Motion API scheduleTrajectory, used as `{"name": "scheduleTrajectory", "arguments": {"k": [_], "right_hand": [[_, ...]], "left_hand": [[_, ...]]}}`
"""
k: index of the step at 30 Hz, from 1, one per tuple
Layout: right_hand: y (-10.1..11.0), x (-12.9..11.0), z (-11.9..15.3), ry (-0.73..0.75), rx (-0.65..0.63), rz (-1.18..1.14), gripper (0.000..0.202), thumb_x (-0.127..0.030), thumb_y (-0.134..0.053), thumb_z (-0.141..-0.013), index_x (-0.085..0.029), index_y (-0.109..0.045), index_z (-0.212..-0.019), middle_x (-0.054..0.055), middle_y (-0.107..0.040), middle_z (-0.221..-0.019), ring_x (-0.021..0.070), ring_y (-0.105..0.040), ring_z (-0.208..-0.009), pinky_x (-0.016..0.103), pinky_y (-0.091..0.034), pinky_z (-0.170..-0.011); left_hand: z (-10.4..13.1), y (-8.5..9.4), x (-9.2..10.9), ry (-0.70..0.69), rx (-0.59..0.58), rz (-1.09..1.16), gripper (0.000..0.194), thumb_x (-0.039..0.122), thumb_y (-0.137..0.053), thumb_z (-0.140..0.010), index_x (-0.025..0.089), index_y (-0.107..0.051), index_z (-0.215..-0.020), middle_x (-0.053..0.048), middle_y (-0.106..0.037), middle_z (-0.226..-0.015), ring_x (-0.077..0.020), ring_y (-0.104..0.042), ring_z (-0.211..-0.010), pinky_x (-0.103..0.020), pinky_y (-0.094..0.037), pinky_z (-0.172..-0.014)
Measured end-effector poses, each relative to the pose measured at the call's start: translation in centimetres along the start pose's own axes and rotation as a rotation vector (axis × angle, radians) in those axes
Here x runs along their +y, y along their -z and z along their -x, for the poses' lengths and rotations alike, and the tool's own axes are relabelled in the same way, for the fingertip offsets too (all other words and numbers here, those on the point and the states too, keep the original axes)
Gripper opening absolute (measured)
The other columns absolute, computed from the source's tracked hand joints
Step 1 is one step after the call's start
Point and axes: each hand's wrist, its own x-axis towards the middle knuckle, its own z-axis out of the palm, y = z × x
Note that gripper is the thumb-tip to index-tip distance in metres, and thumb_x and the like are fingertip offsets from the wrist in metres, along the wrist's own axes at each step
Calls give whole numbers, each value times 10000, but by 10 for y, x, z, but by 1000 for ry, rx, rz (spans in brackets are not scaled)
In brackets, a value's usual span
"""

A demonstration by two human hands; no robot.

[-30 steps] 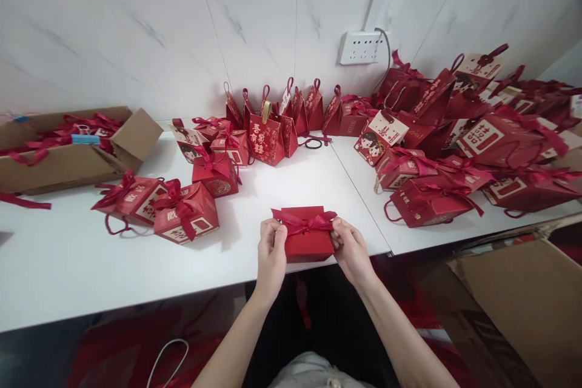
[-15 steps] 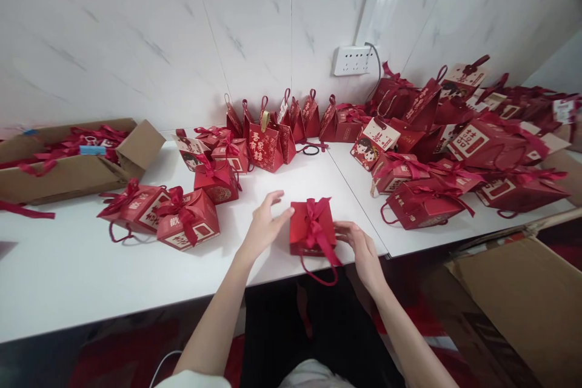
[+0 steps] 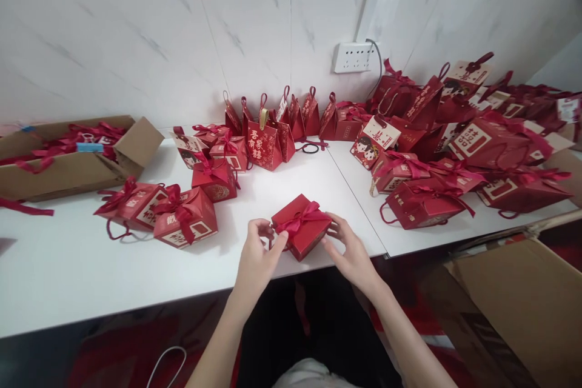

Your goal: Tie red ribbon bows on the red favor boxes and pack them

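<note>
A red gift box [image 3: 310, 241] with a magenta ribbon bow [image 3: 304, 218] on its lid sits at the front edge of the white table, turned at an angle. My left hand [image 3: 262, 251] is at its left side, fingers curled by the box's cord handle and thumb near the bow. At the right side, my right hand [image 3: 348, 247] has its fingers against the box, the thumb below them. Both hands are round the box, which rests between them.
Bow-tied boxes [image 3: 186, 218] stand to the left, beside an open carton [image 3: 59, 185] of ribbons. Small red bags [image 3: 264, 145] line the wall, below a power strip [image 3: 357, 57]. A large pile of red boxes [image 3: 421, 206] covers the right side. A cardboard box [image 3: 522, 303] is at lower right.
The box has turned, so its cord handle has gone from the front to the left side. My left hand has moved down to the box, and my right hand has shifted slightly left with it.
</note>
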Motion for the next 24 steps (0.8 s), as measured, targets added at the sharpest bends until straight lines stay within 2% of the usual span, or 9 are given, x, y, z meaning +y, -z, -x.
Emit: {"name": "scheduleTrajectory", "arguments": {"k": [3, 5, 8, 11, 13, 15, 19, 24], "right_hand": [[-5, -5, 11, -69, 5, 153, 255, -317, -540, -827, -194, -508, -1048, 84, -632, -992, 228, -619, -906, 425, -517, -835], [-5, -7, 16, -85, 61, 216, 267, -353, -608, -778, -198, -496, -964, 78, -614, -933, 245, -611, -881, 450, -511, -828], [-3, -4, 12, -25, 69, 178, 608, -363, -705, -692, -188, -383, -1177, 147, -494, -1202, 289, -516, -1131, 489, -446, -957], [-3, -1, 1, 5, -76, 68, 888, -321, -717, -692, -228, -159, -1376, 158, -272, -1433, 282, -316, -1338, 491, -327, -1080], [-4, 1, -5, 1, -146, -1, 918, -294, -703, -710, -256, -105, -1405, 143, -240, -1459, 271, -288, -1358, 490, -297, -1100], [-6, 3, -9, 6, -155, -35, 928, -284, -711, -704, -264, -108, -1409, 140, -254, -1446, 273, -311, -1345, 493, -298, -1099], [-9, 7, -10, 6, -105, -8, 972, -296, -753, -657, -263, -136, -1408, 139, -274, -1396, 290, -357, -1301, 508, -322, -1083], [-12, 8, -9, 22, -85, 22, 993, -289, -756, -654, -272, -124, -1420, 129, -306, -1347, 298, -367, -1287, 507, -349, -1067]], "left_hand": [[-3, 0, -5, 11, -81, 92, 273, 405, -540, -813, 207, -479, -992, -64, -593, -1023, -201, -574, -995, -315, -449, -812], [-9, 2, -5, 6, -114, 109, 258, 395, -529, -819, 204, -492, -989, -64, -589, -1048, -197, -563, -1021, -295, -447, -814], [-18, 7, -2, -1, -177, 36, 218, 412, -506, -831, 199, -531, -868, -27, -606, -907, -173, -574, -882, -270, -430, -753], [-20, 11, 2, 11, -207, -8, 297, 437, -468, -847, 192, -492, -682, 19, -540, -674, -136, -517, -667, -253, -393, -652], [-16, 15, 5, 40, -224, 3, 341, 444, -474, -841, 191, -445, -614, 41, -470, -568, -116, -454, -571, -243, -361, -588], [-9, 21, 8, 91, -268, 36, 354, 452, -486, -835, 193, -426, -600, 55, -444, -507, -106, -425, -516, -233, -342, -547], [9, 30, 13, 198, -425, 104, 364, 481, -477, -841, 194, -439, -619, 52, -515, -461, -99, -456, -453, -226, -359, -525], [24, 24, 9, 234, -632, 110, 328, 460, -454, -857, 195, -466, -664, 18, -615, -499, -131, -561, -486, -246, -424, -569]]}}
